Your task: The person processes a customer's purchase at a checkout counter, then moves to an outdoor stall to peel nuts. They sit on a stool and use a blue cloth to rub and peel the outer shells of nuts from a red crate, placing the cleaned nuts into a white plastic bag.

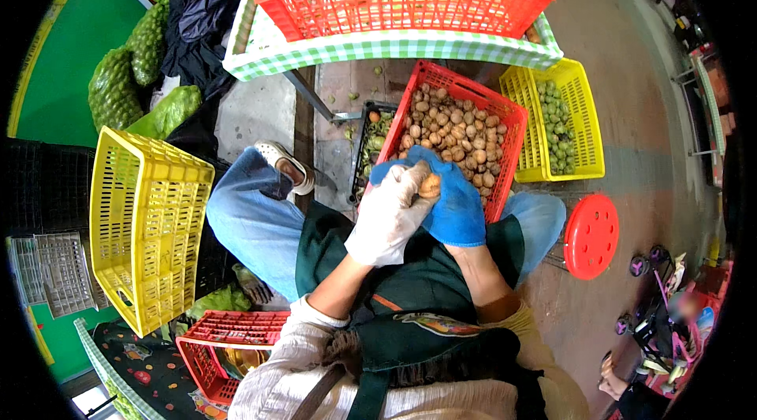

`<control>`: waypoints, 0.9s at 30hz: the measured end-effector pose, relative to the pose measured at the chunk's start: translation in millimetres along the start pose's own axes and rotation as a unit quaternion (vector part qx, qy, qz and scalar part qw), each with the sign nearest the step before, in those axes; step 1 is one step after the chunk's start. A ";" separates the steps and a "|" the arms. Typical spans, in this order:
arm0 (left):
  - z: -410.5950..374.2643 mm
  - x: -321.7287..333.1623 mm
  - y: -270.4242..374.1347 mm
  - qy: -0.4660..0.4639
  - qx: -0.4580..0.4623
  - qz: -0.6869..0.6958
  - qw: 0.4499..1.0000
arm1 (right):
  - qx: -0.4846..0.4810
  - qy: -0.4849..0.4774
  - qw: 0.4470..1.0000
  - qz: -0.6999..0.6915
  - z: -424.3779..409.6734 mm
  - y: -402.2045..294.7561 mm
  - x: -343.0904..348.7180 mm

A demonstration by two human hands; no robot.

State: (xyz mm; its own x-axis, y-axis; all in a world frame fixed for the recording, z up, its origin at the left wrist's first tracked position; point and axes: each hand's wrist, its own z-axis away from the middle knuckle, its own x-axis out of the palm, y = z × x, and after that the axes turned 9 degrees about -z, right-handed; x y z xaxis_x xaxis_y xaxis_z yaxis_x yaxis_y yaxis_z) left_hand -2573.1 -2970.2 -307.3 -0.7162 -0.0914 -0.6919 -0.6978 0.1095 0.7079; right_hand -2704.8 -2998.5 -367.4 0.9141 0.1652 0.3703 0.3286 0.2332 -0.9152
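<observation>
My left hand wears a thin white glove and closes around a brown walnut. Against it presses my right hand, covered by a blue cloth mitt. The walnut shows between the two hands, and some fingers are hidden. Part of the blue cloth reaches behind the white glove. Both hands are over the near end of a red plastic crate, which holds many walnuts in their shells. My knees are on either side of this crate.
Ahead, a table with a green checked cloth bears another red crate. Yellow crates stand right, with green fruit, and left. A black crate holds green husks. A red stool stands right; a stroller is farther off.
</observation>
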 end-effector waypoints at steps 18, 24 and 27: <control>-254.3 -145.9 23.0 0.179 0.170 0.128 0.961 | -0.120 -0.156 0.959 0.204 18.3 -31.6 6.2; -215.7 -104.9 -30.6 0.415 0.137 0.048 0.898 | -0.172 -0.114 0.925 0.320 18.4 -39.2 -24.6; -146.2 -72.4 -61.5 0.444 0.032 0.186 0.876 | -0.195 -0.036 0.915 0.352 16.5 -22.6 -51.2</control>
State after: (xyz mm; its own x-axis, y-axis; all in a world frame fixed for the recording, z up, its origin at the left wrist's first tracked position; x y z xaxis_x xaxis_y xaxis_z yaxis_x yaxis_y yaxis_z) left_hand -2479.9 -3115.0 -280.0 -0.6402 -0.7681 -0.0124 -0.4325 0.3470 0.8322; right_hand -2762.9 -2996.4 -363.0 0.9185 0.2081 -0.3362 -0.2632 -0.3129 -0.9126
